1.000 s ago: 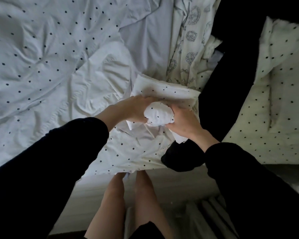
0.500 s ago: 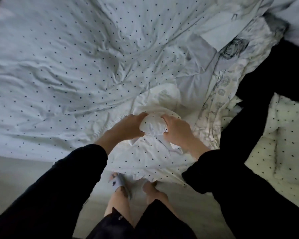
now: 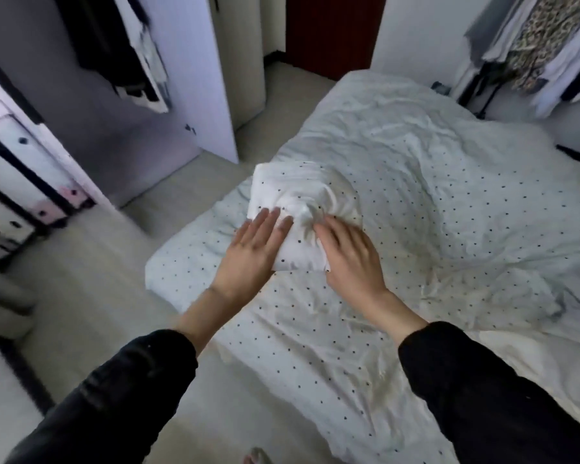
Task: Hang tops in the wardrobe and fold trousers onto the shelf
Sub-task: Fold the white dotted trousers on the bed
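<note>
On bed point(image 3: 416, 202) near its corner, folded dotted bundle point(image 3: 302, 209), prob. trousers, sits w/ left hand point(image 3: 252, 249) & right hand point(image 3: 349, 252) flat on it, fingers straight, slightly apart; folding looks done, next: carry to wardrobe point(image 3: 41, 155) shelf.

Hanging clothes point(image 3: 546, 45) blurred, cut off at top

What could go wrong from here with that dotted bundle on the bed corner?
1. The folded dotted bundle sits near the bed corner beside the floor; a push could tip it off.
2. Left hand lies flat against its side and right hand touches the bunched knot, neither visibly curled round it, so the knot may loosen.
3. It matches the dotted sheet, so lifting could drag the bedding too.
</note>
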